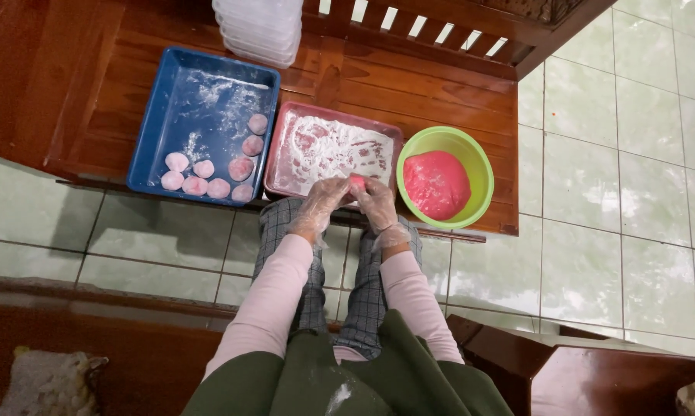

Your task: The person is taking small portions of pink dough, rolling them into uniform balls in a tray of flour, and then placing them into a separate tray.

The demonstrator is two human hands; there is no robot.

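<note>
Person seated, seen from above. Both forearms reach forward from the lap, sleeves pale pink, running roughly parallel and converging at the hands. Left hand (319, 202) and right hand (376, 202) each in a thin clear glove, wrists bent slightly down. Hands meet just ahead of the knees, fingertips touching or nearly so. Fingers of both curl inward, closed in a pinch at the meeting point. Left palm faces right; right palm faces left.
</note>
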